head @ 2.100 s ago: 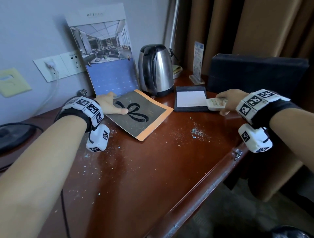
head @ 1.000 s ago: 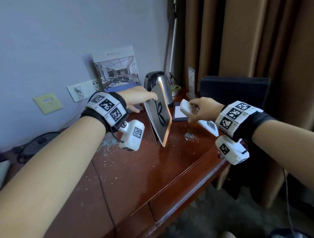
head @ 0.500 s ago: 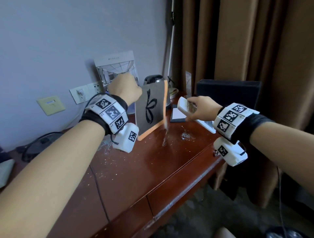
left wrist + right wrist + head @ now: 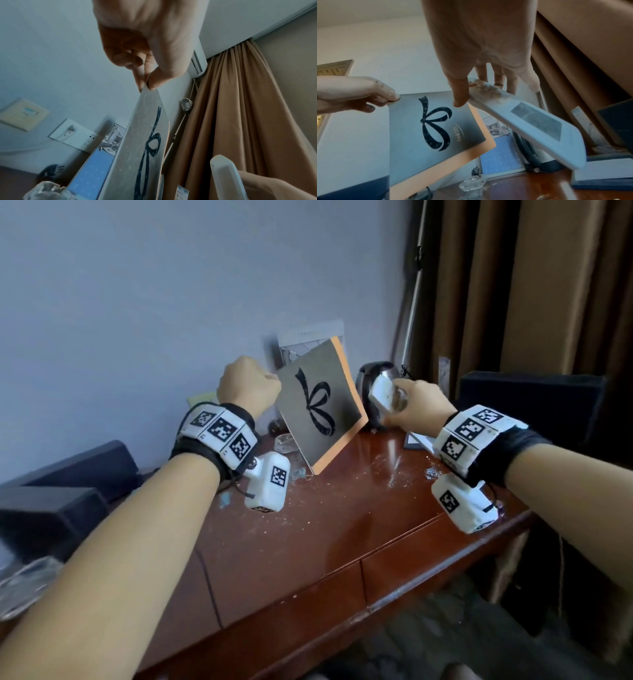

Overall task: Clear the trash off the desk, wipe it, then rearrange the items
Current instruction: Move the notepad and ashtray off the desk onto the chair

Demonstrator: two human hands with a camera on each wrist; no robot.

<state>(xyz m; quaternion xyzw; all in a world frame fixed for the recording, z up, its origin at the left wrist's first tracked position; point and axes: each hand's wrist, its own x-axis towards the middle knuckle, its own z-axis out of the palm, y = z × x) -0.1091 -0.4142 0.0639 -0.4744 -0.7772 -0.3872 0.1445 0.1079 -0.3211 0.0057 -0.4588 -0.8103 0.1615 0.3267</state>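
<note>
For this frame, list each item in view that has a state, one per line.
Left hand: pinches the booklet's corner.
Bow-print booklet: lifted clear of the desk, tilted.
Right hand: grips the remote control.
Remote control: held in the air, dusty.
Desk: littered with crumbs, not yet wiped.
Kettle: upright, lid closed.

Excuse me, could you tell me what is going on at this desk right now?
A person is partway through clearing a wooden desk that is strewn with small crumbs. The left hand pinches a corner of a grey booklet with a black bow, holding it tilted above the desktop. The right hand holds a dusty white remote control in the air. The crumbs are not yet wiped away.
</note>
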